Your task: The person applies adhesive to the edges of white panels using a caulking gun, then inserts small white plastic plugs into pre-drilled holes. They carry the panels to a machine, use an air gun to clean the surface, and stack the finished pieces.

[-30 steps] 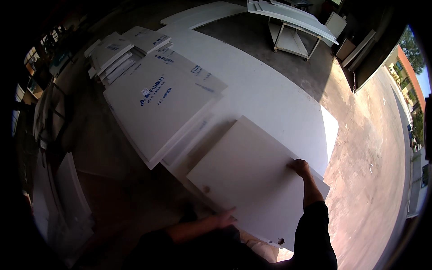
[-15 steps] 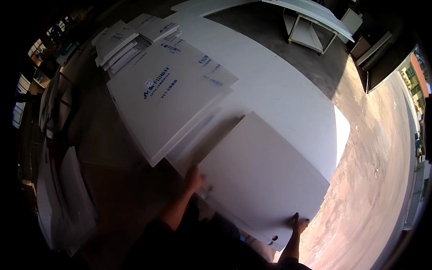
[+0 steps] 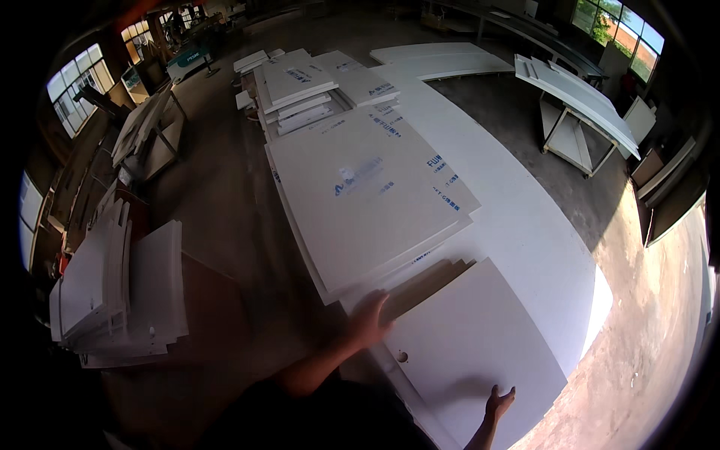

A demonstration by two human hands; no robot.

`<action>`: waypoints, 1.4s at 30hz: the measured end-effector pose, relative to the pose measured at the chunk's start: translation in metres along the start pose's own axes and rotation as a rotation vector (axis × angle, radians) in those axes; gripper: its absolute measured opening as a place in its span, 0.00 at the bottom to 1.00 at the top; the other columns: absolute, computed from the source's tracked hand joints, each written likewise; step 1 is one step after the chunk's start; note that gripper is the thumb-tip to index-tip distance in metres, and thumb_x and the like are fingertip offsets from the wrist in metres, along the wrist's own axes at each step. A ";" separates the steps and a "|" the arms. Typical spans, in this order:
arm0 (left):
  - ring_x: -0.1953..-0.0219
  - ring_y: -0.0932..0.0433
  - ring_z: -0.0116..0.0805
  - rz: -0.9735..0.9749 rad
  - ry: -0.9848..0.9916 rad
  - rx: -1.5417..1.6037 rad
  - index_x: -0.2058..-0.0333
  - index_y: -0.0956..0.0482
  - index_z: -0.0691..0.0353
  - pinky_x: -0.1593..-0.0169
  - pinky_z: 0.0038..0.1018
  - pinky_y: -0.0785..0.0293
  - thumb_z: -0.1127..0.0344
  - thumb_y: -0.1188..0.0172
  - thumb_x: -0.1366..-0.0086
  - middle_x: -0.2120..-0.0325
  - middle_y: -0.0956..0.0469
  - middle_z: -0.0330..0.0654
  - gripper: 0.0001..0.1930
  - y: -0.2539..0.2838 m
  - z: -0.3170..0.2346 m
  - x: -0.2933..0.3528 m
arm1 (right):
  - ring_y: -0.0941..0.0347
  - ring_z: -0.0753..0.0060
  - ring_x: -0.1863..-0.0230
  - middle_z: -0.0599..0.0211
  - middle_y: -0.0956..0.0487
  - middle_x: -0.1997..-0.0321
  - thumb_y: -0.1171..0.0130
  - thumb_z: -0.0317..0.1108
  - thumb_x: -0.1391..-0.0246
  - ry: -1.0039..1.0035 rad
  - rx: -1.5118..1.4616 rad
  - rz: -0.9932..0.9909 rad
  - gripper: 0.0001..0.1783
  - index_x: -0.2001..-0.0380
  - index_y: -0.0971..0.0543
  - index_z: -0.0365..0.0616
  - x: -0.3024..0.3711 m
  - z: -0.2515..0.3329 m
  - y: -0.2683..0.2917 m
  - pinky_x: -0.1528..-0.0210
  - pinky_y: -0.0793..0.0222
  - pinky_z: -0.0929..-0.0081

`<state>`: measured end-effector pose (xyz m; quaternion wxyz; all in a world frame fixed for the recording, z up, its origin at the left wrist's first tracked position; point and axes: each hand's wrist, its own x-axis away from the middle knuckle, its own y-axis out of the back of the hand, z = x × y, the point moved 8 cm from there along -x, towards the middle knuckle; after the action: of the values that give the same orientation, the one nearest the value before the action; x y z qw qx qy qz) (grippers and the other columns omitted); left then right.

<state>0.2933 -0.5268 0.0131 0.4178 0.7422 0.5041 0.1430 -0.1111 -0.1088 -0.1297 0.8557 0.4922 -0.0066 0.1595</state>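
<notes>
A white flat panel (image 3: pixel 480 337) with a small round hole near its left edge lies on a similar board, at the near end of a long white table surface. My left hand (image 3: pixel 369 319) is beside the panel's left corner, slightly blurred, its fingers apart. Low over the panel's near right part is my right hand (image 3: pixel 499 405), thumb and fingers spread, a shadow beside it; I cannot tell whether it touches. Beyond my left hand lies a stack of large white panels (image 3: pixel 360 217) with blue print on top.
Smaller stacked panels (image 3: pixel 300 82) stand farther back. At the left, more boards (image 3: pixel 154 285) lean together in a pile. A wheeled trolley (image 3: pixel 574 127) carries white sheets at the far right. Sunlit floor (image 3: pixel 637 330) runs along the right side.
The view has swung up and left. My right hand has left the panel's right edge and is over its face. The hole now shows at the left edge, not the near right corner.
</notes>
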 end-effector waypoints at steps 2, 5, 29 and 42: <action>0.36 0.40 0.59 -0.324 0.152 -0.084 0.36 0.44 0.73 0.33 0.45 0.41 0.59 0.29 0.46 0.38 0.40 0.62 0.45 0.071 0.038 -0.028 | 0.34 0.41 0.37 0.40 0.34 0.36 0.34 0.38 0.48 0.094 -0.301 0.155 0.41 0.35 0.38 0.33 0.033 0.111 -0.060 0.38 0.34 0.53; 0.32 0.47 0.61 -0.385 0.500 0.016 0.34 0.53 0.78 0.31 0.46 0.46 0.55 0.27 0.47 0.34 0.49 0.67 0.54 0.101 0.173 -0.043 | 0.33 0.47 0.36 0.47 0.31 0.37 0.32 0.36 0.50 0.514 -0.265 0.304 0.37 0.38 0.33 0.36 0.096 0.339 -0.099 0.39 0.33 0.56; 0.50 0.27 0.45 -0.185 0.958 1.017 0.45 0.31 0.75 0.47 0.39 0.29 0.59 0.38 0.42 0.52 0.26 0.57 0.31 0.062 0.360 0.084 | 0.22 0.51 0.50 0.43 0.19 0.55 0.27 0.61 0.59 0.232 0.077 0.513 0.50 0.47 0.27 0.25 0.127 0.479 -0.164 0.48 0.26 0.62; 0.46 0.28 0.42 0.077 0.980 1.996 0.43 0.29 0.62 0.39 0.37 0.34 0.51 0.51 0.30 0.51 0.23 0.45 0.24 0.126 0.297 0.040 | 0.21 0.50 0.71 0.50 0.20 0.76 0.27 0.46 0.56 0.489 -0.029 0.140 0.24 0.69 0.21 0.33 0.293 0.505 0.084 0.65 0.25 0.61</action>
<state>0.5785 -0.6518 -0.0804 -0.6159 0.6236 0.4800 -0.0361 0.2171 -0.4183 0.2502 0.8258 0.4252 0.1641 0.3323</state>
